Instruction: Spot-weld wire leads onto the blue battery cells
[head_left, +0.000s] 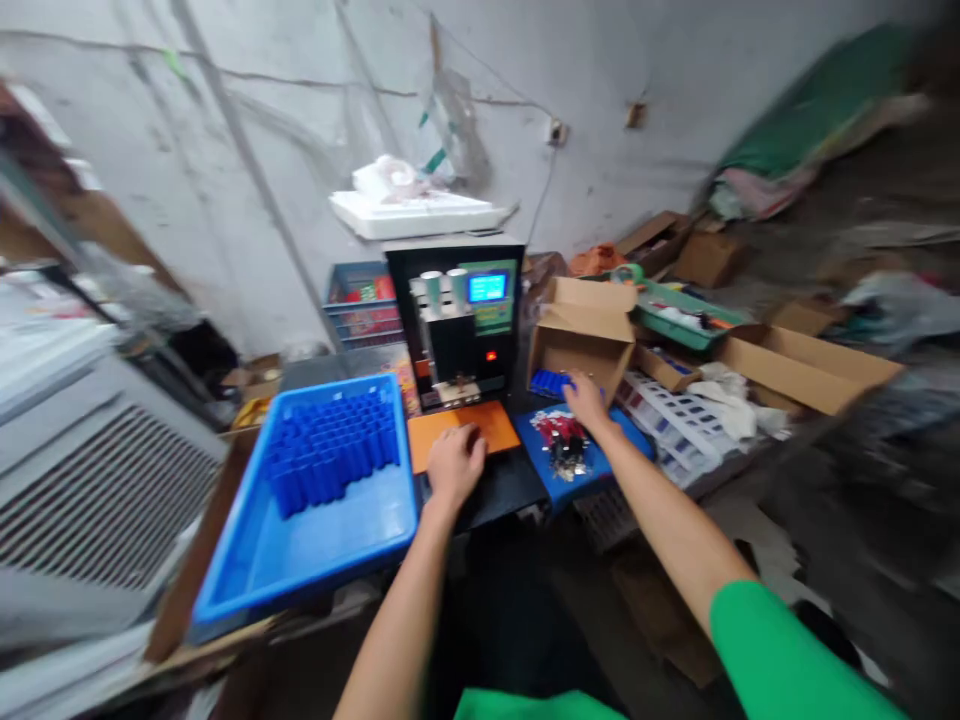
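Note:
My left hand (454, 464) lies low over the orange plate (495, 425) in front of a black machine (452, 340). Its fingers are curled, and anything inside them is hidden. My right hand (587, 402) reaches to the front of an open cardboard box (589, 325), with its fingers extended at the blue tubes (549, 383) inside. No tube can be seen held in it. Just below that hand, a blue tray (538, 462) bears a pile of small red, black and metallic pieces (564, 445). The machine has a lit blue screen (486, 287) and a red light.
To the left, a large blue tub (337, 535) holds many upright blue tubes (330, 450). White foam (420, 212) sits on the machine. On the right are a white plastic basket (675, 425), a green tray (686, 320) and an open carton (810, 370). A blue crate (360, 325) stands behind.

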